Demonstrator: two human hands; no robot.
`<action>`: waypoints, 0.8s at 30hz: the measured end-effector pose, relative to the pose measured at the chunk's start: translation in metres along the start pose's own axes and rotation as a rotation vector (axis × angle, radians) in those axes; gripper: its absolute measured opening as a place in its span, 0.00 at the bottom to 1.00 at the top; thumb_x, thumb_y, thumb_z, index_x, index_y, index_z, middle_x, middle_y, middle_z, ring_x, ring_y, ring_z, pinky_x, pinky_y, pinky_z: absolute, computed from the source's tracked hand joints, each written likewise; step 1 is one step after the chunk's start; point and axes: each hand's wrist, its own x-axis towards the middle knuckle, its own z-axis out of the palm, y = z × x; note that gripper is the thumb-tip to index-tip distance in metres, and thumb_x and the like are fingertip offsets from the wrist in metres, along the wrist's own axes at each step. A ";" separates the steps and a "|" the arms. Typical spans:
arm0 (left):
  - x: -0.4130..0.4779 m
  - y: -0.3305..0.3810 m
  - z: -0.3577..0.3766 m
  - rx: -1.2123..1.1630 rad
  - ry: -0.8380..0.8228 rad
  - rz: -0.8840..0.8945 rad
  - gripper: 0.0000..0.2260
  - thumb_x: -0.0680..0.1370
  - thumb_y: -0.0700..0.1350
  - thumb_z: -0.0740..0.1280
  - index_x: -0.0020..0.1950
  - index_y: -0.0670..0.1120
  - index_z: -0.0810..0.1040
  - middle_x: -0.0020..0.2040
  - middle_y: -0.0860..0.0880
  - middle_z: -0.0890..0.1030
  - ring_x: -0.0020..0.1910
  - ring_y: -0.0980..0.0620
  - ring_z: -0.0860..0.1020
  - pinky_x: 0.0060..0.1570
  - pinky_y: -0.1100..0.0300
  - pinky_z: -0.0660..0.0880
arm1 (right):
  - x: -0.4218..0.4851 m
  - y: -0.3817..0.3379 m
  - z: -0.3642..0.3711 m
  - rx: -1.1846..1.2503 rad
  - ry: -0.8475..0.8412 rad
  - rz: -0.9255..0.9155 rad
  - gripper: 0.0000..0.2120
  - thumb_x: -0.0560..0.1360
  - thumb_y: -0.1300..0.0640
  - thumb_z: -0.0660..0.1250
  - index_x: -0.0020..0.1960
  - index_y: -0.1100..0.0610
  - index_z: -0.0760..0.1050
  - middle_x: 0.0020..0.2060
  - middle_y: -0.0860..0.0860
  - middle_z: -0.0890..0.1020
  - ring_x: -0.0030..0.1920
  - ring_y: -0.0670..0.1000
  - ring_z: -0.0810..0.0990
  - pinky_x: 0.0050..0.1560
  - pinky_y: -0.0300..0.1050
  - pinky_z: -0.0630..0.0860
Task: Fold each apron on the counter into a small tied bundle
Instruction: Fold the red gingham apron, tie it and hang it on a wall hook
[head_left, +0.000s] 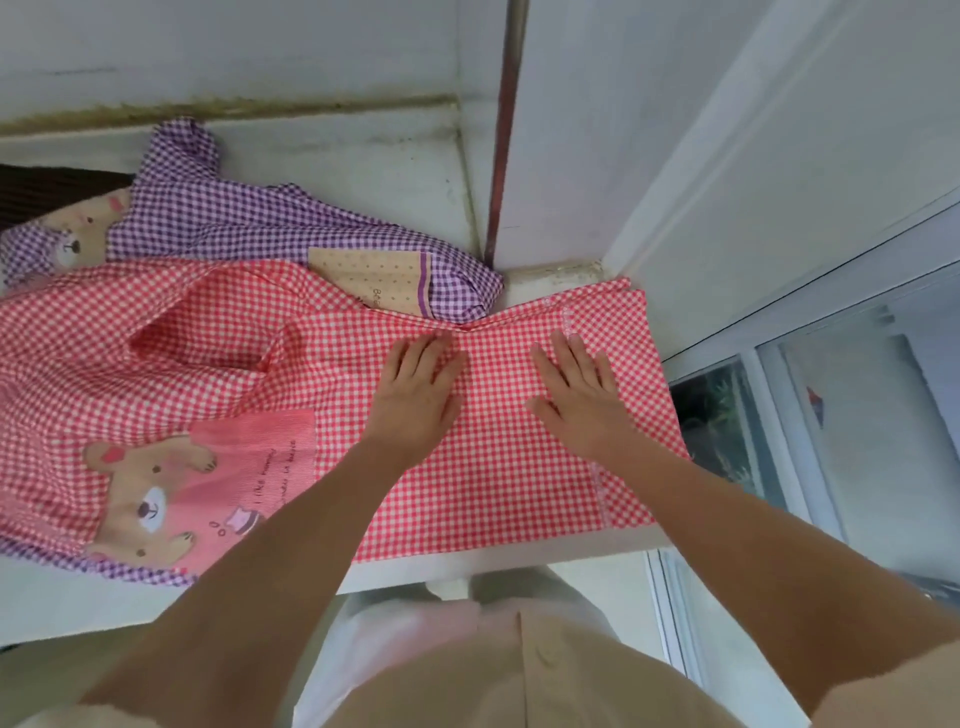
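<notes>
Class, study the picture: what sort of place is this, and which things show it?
Probably a home kitchen or utility corner: a white counter, a glass window beside it, and a red apron and purple apron with bear prints lying there.

**Your white counter, with two checked aprons lying on it**

The counter (363, 156) in front of you runs back to a stained seam at the wall. The purple checked apron (234, 218) lies rumpled toward the back. The red checked apron (493, 493) is spread in front of it, overlapping its near side and reaching the counter's front and right edges. At your near left, purple check shows from under the red.
</notes>
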 end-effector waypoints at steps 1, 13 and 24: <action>-0.005 -0.003 -0.003 -0.022 0.041 -0.017 0.22 0.79 0.52 0.54 0.69 0.44 0.74 0.68 0.42 0.72 0.69 0.41 0.68 0.71 0.40 0.61 | 0.002 0.003 -0.003 -0.003 0.006 0.012 0.32 0.80 0.37 0.40 0.78 0.47 0.32 0.77 0.50 0.32 0.76 0.52 0.30 0.76 0.58 0.35; -0.078 -0.136 -0.075 -0.168 0.630 -0.604 0.11 0.75 0.41 0.56 0.51 0.40 0.76 0.48 0.42 0.74 0.48 0.43 0.71 0.46 0.50 0.67 | 0.078 -0.176 -0.092 0.586 0.431 -0.202 0.05 0.78 0.60 0.64 0.53 0.56 0.76 0.48 0.49 0.78 0.45 0.47 0.77 0.49 0.45 0.76; -0.122 -0.287 -0.087 -0.268 0.356 -0.645 0.22 0.67 0.35 0.70 0.60 0.39 0.74 0.58 0.35 0.72 0.55 0.36 0.73 0.52 0.45 0.74 | 0.161 -0.292 -0.120 0.121 0.000 0.226 0.15 0.72 0.47 0.72 0.53 0.56 0.76 0.52 0.54 0.77 0.46 0.55 0.79 0.51 0.53 0.80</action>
